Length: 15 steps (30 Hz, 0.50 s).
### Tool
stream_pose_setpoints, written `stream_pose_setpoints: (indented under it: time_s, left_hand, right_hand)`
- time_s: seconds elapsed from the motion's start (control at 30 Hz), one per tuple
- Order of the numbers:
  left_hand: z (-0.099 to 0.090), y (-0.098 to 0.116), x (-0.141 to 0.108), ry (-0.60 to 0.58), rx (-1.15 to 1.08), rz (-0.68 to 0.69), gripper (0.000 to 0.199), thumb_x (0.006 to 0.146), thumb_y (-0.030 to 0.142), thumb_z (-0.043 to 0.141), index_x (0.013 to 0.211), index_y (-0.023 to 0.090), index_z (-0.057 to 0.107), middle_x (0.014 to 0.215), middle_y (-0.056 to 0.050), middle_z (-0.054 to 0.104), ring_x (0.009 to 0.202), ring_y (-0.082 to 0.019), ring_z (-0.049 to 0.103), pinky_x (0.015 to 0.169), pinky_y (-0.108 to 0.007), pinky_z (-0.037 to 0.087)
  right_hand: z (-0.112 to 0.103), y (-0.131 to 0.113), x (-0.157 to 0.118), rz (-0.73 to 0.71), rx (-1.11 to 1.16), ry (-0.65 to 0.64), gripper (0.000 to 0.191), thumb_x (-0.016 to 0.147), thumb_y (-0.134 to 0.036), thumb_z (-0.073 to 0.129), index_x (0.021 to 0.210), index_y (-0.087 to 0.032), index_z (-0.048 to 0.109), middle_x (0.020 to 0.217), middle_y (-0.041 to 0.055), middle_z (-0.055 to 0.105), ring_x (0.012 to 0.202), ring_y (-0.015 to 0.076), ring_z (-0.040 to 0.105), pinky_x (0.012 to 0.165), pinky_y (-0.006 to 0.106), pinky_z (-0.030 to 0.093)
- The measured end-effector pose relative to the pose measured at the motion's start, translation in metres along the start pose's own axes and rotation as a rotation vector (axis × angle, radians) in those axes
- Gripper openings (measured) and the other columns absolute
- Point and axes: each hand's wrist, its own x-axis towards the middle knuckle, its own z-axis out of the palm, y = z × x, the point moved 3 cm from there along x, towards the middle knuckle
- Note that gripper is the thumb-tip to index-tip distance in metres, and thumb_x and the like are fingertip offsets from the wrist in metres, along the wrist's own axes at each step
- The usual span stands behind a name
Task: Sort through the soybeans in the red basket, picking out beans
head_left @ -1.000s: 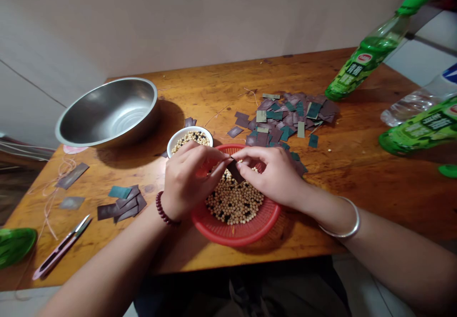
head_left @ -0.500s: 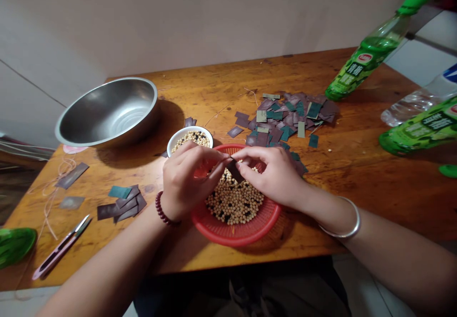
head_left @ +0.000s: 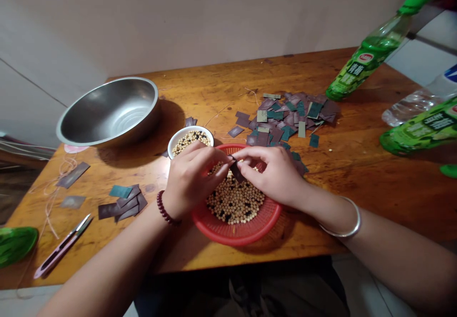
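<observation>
"Where's the dark strip (head_left: 236, 172)?"

"Lower middle, just above the red plastic basket (head_left: 237, 231), clamped at its upper end between the fingertips of the left hand (head_left: 191, 179) and the right hand (head_left: 271, 174)."

"Which way does it lie?"

"Long axis slanting — upper left to lower right, lower end toward the soybeans (head_left: 235, 203)."

"Any writing?"

"On the green bottle (head_left: 364, 62), upper right — Chinese characters, too small to be sure."

Domestic setting, apparently a home room: worn wooden desk (head_left: 339, 174), stainless steel basin (head_left: 107, 117), red plastic basket (head_left: 228, 235), green drink bottle (head_left: 364, 64), plain painted wall (head_left: 178, 17).
</observation>
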Motion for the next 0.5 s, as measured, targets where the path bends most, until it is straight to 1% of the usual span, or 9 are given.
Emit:
stream_pose_setpoints:
  time_s: [0.13,0.2,0.27,0.37,0.43,0.5]
  left_hand:
    - [0.0,0.0,0.0,0.021,-0.004,0.007,0.005,0.075,0.018,0.062,0.079,0.018,0.061,0.073,0.0,0.064,0.067,-0.01,0.055,0.062,-0.023,0.046]
    - [-0.001,0.001,-0.001,0.064,-0.001,0.017,0.007,0.074,0.018,0.063,0.079,0.019,0.06,0.073,0.0,0.064,0.067,-0.01,0.056,0.063,-0.024,0.046]
    - [-0.003,0.002,-0.003,0.136,0.022,0.002,0.009,0.073,0.018,0.064,0.08,0.019,0.059,0.073,0.001,0.064,0.068,-0.011,0.056,0.065,-0.024,0.047]
    - [-0.005,-0.001,-0.003,0.219,0.079,-0.102,0.01,0.073,0.021,0.064,0.082,0.019,0.058,0.075,0.0,0.063,0.066,-0.01,0.054,0.061,-0.023,0.045]
    - [-0.009,-0.007,-0.001,0.249,0.105,-0.217,0.012,0.076,0.024,0.062,0.086,0.02,0.056,0.079,0.0,0.062,0.065,-0.01,0.053,0.058,-0.023,0.044]
    - [-0.013,-0.016,0.001,0.258,0.143,-0.329,0.015,0.079,0.025,0.058,0.092,0.02,0.054,0.085,-0.001,0.062,0.068,-0.011,0.054,0.06,-0.024,0.044]
  right_hand:
    - [0.0,0.0,0.0,-0.005,-0.007,0.005,0.023,0.076,-0.017,0.053,0.092,-0.019,0.069,0.074,0.0022,0.07,0.057,0.0114,0.059,0.055,0.022,0.044]
    - [0.001,0.0,0.0,-0.006,-0.004,0.007,0.022,0.077,-0.018,0.054,0.092,-0.018,0.069,0.074,0.0025,0.07,0.057,0.0115,0.059,0.055,0.022,0.044]
    - [0.001,0.001,0.0,-0.001,0.0,0.003,0.022,0.077,-0.019,0.054,0.092,-0.018,0.069,0.073,0.0026,0.07,0.057,0.0114,0.059,0.055,0.022,0.044]
    - [0.001,0.0,0.0,-0.002,-0.003,0.001,0.021,0.077,-0.019,0.054,0.091,-0.018,0.07,0.072,0.0021,0.069,0.056,0.0109,0.058,0.054,0.022,0.043]
    - [0.0,-0.001,0.0,-0.007,-0.013,0.005,0.02,0.076,-0.02,0.055,0.09,-0.019,0.07,0.071,0.0019,0.069,0.056,0.0108,0.058,0.054,0.022,0.043]
    - [0.0,-0.001,0.0,-0.015,-0.019,0.008,0.02,0.076,-0.02,0.056,0.089,-0.018,0.07,0.07,0.0021,0.069,0.055,0.0108,0.057,0.054,0.022,0.042]
